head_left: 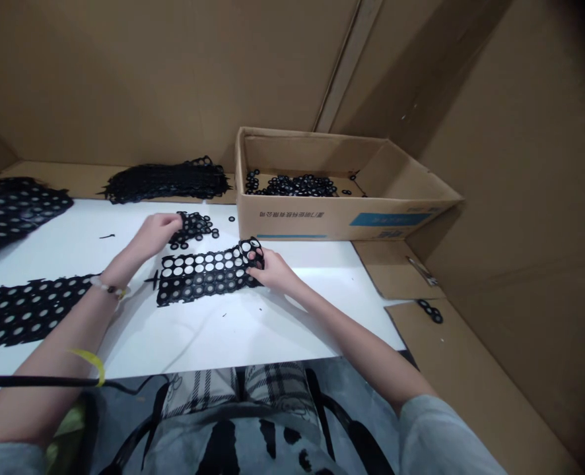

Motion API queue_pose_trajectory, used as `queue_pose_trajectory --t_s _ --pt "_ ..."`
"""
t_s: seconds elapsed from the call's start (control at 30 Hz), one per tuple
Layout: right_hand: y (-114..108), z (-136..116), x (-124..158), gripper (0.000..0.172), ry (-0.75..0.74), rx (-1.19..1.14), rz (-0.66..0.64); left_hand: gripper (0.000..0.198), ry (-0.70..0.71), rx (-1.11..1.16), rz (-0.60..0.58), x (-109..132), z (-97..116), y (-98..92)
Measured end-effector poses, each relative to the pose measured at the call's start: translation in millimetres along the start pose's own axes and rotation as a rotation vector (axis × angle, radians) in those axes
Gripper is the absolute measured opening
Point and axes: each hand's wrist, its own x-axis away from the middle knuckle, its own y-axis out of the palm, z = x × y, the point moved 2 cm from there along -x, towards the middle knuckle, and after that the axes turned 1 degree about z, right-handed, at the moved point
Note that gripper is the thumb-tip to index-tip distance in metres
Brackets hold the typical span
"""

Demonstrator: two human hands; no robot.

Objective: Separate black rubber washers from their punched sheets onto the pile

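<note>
A black rubber sheet (201, 274) punched with round holes lies in the middle of the white table (253, 330). My right hand (271, 267) pinches its right end and lifts that corner off the table. My left hand (158, 232) is closed beside a small pile of loose black rings (196, 227), its fingertips in the pile; what they hold is hidden. An open cardboard box (342, 218) just behind the sheet holds many black rings (297, 186).
A stack of punched black sheets (166, 181) lies at the back of the table. More punched sheets lie at the far left (10, 208) and at the left front (22, 313). Two rings (431, 310) sit on the cardboard at right. A black cable (35, 381) runs along the near edge.
</note>
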Motion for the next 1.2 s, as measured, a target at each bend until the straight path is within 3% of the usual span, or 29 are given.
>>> queue_pose_trajectory --t_s 0.1,0.23,0.3,0.37,0.43,0.5,0.53,0.6,0.83,1.0,1.13,1.2 --pt "-0.3 -6.8 2.0 0.024 0.121 -0.219 -0.072 0.020 -0.088 -0.273 0.147 -0.1 -13.8 -4.3" --pt "3.3 -17.8 5.4 0.039 0.359 -0.557 -0.210 0.017 -0.208 -0.376 0.167 -0.5 -22.5 3.4" --pt "3.3 -19.8 5.5 0.044 0.385 -0.612 -0.191 0.017 -0.187 -0.357 0.218 -0.5 -16.9 2.9" --pt "3.2 -19.0 4.8 0.047 0.381 -0.646 -0.170 0.018 -0.064 -0.292 0.237 1.7 -1.6 2.1" --pt "3.7 -17.2 4.3 0.048 0.368 -0.676 -0.169 0.023 0.111 -0.178 0.135 7.4 20.5 6.1" --pt "4.5 -16.4 4.1 0.049 0.343 -0.711 -0.178 0.032 0.259 -0.080 -0.103 16.4 42.9 17.5" --pt "4.9 -16.6 4.1 0.049 0.324 -0.727 -0.181 0.035 0.304 -0.073 -0.200 21.2 51.9 24.2" --pt "5.5 -17.9 4.5 0.048 0.289 -0.731 -0.185 0.041 0.345 -0.090 -0.277 28.6 63.3 36.1" --pt "5.6 -21.9 5.5 0.049 0.254 -0.670 -0.139 0.045 0.342 -0.012 -0.349 29.4 58.5 51.7" --pt "9.3 -10.7 0.6 0.049 0.189 -0.538 -0.141 0.032 0.310 0.050 -0.343 25.4 54.1 57.2" --pt "6.2 6.7 -6.6 0.048 0.114 -0.413 -0.066 0.026 0.289 0.119 -0.305 15.3 44.5 45.4" --pt "2.3 11.6 -9.5 0.050 0.109 -0.361 -0.013 0.024 0.215 0.123 -0.213 7.6 32.2 31.2"
